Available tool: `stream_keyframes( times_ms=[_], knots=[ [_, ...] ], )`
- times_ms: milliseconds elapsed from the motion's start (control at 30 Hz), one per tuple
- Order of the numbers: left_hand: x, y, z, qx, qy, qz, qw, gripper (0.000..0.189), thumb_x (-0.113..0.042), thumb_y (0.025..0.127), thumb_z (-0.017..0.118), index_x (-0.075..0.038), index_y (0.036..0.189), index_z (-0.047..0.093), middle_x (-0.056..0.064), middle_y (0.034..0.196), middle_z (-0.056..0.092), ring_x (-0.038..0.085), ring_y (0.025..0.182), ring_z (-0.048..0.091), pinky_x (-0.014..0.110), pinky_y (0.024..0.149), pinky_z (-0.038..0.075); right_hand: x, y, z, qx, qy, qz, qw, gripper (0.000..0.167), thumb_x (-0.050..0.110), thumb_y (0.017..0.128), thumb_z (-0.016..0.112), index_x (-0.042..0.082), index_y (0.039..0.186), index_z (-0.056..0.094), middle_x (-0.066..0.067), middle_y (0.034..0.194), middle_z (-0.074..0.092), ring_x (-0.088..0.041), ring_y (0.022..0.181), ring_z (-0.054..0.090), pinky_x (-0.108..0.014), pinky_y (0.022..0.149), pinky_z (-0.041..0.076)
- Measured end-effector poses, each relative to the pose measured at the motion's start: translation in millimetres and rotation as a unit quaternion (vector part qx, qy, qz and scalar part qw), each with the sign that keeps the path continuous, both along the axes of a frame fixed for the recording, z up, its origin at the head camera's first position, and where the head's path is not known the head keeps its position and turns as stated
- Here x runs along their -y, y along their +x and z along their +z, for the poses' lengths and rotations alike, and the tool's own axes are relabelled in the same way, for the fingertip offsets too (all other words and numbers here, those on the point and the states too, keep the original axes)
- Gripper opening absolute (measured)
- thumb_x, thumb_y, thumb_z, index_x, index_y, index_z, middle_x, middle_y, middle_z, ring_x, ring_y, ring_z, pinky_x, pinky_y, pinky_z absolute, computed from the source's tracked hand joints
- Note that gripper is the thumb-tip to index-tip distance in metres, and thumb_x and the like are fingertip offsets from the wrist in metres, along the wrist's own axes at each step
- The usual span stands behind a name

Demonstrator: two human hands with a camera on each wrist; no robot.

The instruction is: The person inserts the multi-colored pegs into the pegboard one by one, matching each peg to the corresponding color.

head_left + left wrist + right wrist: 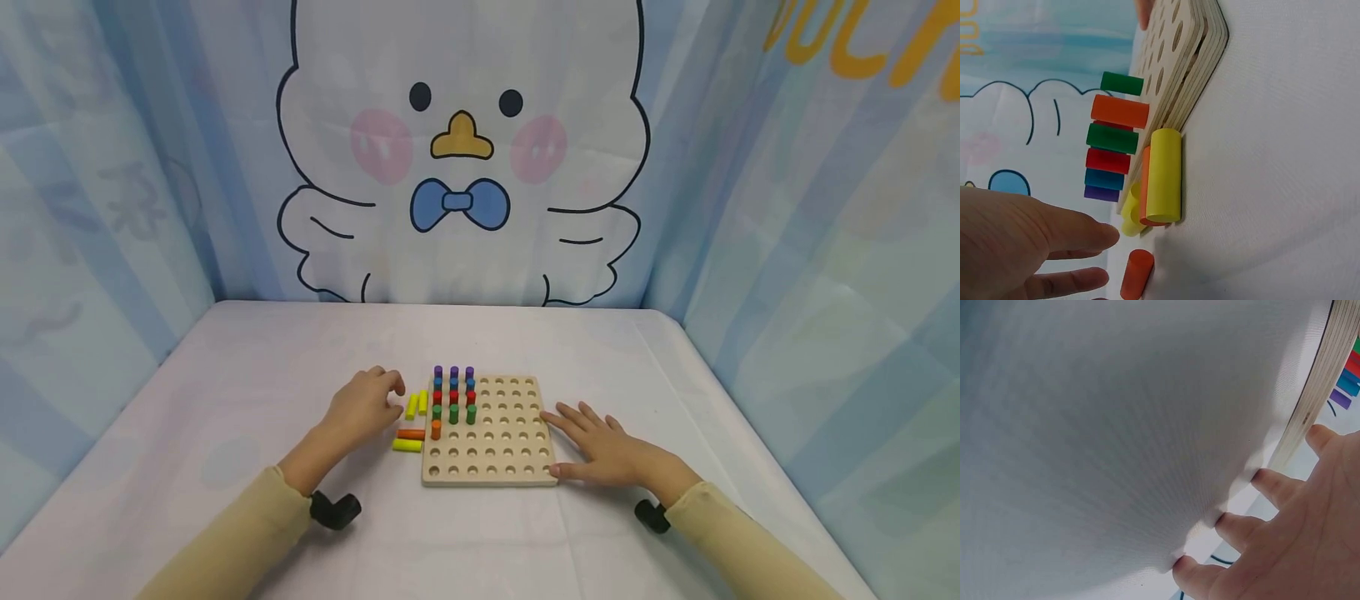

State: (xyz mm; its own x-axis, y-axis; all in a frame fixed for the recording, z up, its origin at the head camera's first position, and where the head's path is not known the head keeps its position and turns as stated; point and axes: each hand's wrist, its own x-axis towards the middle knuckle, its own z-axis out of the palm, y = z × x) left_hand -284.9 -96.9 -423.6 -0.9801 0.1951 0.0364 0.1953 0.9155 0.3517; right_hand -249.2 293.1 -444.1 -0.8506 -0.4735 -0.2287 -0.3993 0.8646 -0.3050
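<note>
A wooden pegboard [517, 482] lies on the table between the hands. Purple, blue, red and green pegs fill short rows at its left, with one orange peg [436, 430] in front of them. My left hand [362, 406] hovers left of the board, fingers loosely bent, thumb apart, nothing between them. Close to its fingertips in the left wrist view is a loose orange peg [1137, 275]. A yellow peg [1166, 175] and another orange peg [411, 434] lie against the board's left side. My right hand [611, 451] is spread at the board's right edge, thumb and index finger touching it.
Two more yellow pegs [412, 407] lie beside the board's upper left. A white cloth covers the table [300, 333]. Behind it hangs a curtain [465, 258] with a cartoon bird, and blue curtains close both sides. Each wrist carries a black camera [335, 510].
</note>
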Motion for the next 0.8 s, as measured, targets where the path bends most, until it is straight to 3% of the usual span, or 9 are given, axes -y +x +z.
stream_keyframes(
  times_ms=[367, 633, 800],
  knots=[
    [7.0, -6.7, -9.8, 0.052, -0.003, 0.014, 0.9986, 0.029, -0.017, 0.091, 0.078, -0.01, 0.116, 0.067, 0.008, 0.102, 0.061, 0.025, 0.09, 0.055, 0.038, 0.081, 0.055, 0, 0.3, -0.9, -0.002, 0.004, 0.003, 1.0, 0.087, 0.072, 0.095, 0.052, 0.032, 0.165, 0.021, -0.014, 0.173, 0.015, -0.049, 0.157, 0.007, -0.078, 0.116, 0.01],
    [11.8, -7.8, -8.8, 0.048, 0.019, 0.001, 0.9986, 0.028, -0.008, 0.089, 0.077, -0.008, 0.114, 0.066, 0.009, 0.099, 0.06, 0.023, 0.084, 0.055, 0.037, 0.08, 0.054, 0, 0.5, 0.8, -0.008, 0.003, 0.004, 1.0, 0.087, 0.073, 0.095, 0.052, 0.031, 0.165, 0.021, -0.014, 0.173, 0.016, -0.049, 0.157, 0.008, -0.078, 0.116, 0.01],
    [10.6, -7.1, -6.7, 0.042, 0.041, -0.011, 0.9982, 0.035, 0.006, 0.085, 0.073, -0.007, 0.116, 0.064, 0.011, 0.109, 0.061, 0.026, 0.09, 0.057, 0.042, 0.09, 0.057, 0, 1.4, 1.5, -0.008, -0.003, 0.005, 0.9999, 0.088, 0.073, 0.095, 0.052, 0.03, 0.165, 0.021, -0.015, 0.172, 0.016, -0.051, 0.157, 0.009, -0.079, 0.115, 0.011]
  ],
)
